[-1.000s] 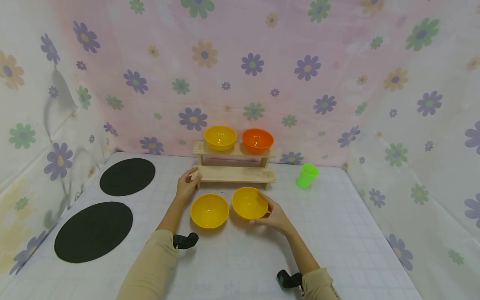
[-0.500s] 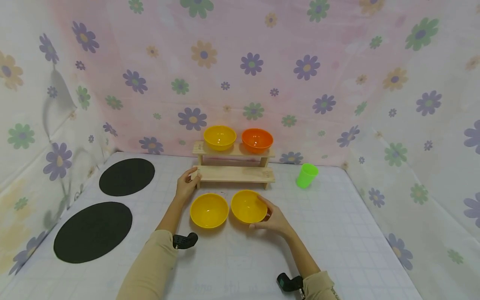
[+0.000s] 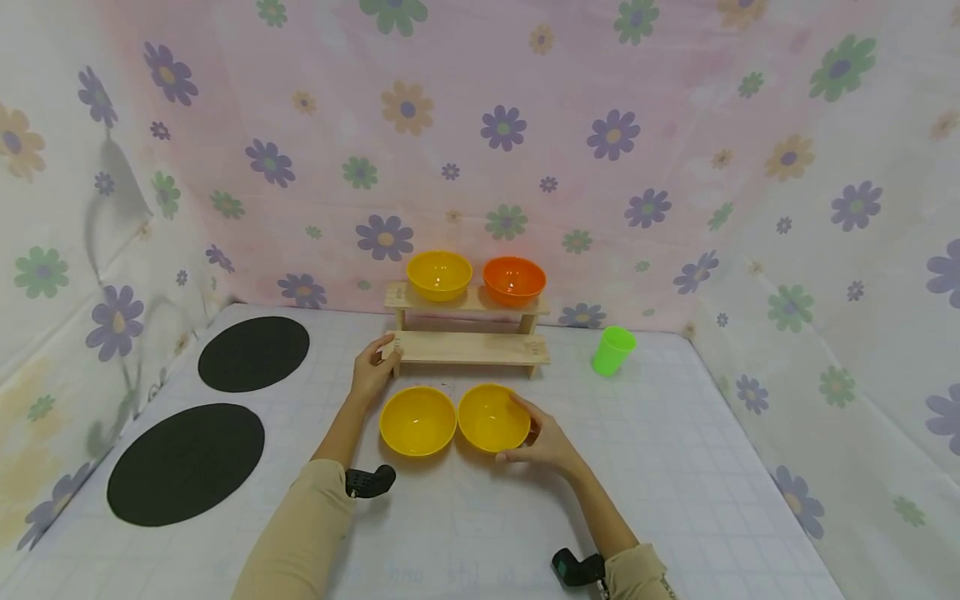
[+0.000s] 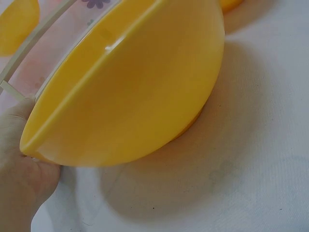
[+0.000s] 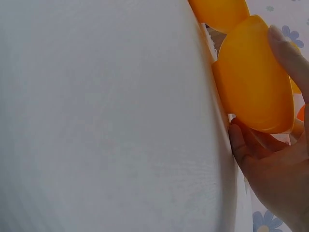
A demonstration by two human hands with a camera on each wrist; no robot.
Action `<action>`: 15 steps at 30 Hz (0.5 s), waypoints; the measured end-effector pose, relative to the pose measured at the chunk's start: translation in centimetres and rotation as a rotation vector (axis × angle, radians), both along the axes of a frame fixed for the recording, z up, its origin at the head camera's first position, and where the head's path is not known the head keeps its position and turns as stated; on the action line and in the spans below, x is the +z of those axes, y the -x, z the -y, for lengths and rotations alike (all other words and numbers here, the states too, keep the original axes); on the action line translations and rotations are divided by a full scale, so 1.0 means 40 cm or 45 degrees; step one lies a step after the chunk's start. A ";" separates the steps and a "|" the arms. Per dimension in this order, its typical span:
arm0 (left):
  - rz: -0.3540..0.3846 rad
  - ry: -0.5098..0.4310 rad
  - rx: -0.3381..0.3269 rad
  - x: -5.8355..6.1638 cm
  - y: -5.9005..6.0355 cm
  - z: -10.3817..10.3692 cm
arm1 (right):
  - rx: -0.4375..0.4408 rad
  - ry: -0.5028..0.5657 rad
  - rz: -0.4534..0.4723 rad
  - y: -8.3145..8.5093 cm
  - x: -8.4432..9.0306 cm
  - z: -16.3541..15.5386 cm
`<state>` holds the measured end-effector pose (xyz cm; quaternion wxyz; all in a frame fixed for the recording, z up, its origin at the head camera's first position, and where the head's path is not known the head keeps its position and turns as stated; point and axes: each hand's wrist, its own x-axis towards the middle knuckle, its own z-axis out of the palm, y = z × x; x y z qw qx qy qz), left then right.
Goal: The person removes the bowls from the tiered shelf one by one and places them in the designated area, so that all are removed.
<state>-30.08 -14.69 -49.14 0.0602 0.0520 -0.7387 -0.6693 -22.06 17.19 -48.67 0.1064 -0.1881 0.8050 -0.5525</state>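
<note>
Two yellow bowls stand side by side on the table in the head view. My right hand (image 3: 550, 442) holds the right yellow bowl (image 3: 491, 419) at its right side, thumb toward me and fingers behind; the right wrist view has this bowl (image 5: 256, 77) between thumb and fingers. The left yellow bowl (image 3: 417, 422) sits right against it, rim to rim. My left hand (image 3: 372, 372) grips the left end of the lower board of a two-step wooden rack (image 3: 465, 348). In the left wrist view, the left bowl (image 4: 140, 92) hides part of that hand (image 4: 24, 164).
On the rack's upper board sit another yellow bowl (image 3: 439, 277) and an orange bowl (image 3: 514, 282). A green cup (image 3: 613, 350) stands to the right of the rack. Two black round mats (image 3: 253, 354) lie at the left. Flowered cloth walls (image 3: 450, 125) enclose the back and sides.
My right hand has lowered the right yellow bowl toward me and moved it slightly left, against the left bowl. The left hand has stayed on the rack.
</note>
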 end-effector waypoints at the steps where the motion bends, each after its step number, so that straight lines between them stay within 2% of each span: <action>1: 0.001 -0.009 0.001 -0.001 0.000 -0.001 | 0.002 0.009 0.006 0.000 -0.001 -0.001; 6: 0.011 -0.016 0.003 0.004 -0.004 -0.004 | 0.025 0.039 0.011 -0.001 0.000 0.000; 9: 0.017 -0.011 -0.004 0.006 -0.008 -0.004 | 0.046 0.023 0.002 -0.014 0.029 0.007; 13: 0.021 -0.011 -0.014 0.006 -0.007 -0.003 | 0.069 0.018 -0.023 -0.012 0.022 0.003; 15: 0.018 -0.008 -0.018 0.005 -0.005 -0.002 | 0.068 0.006 -0.040 -0.001 0.001 -0.005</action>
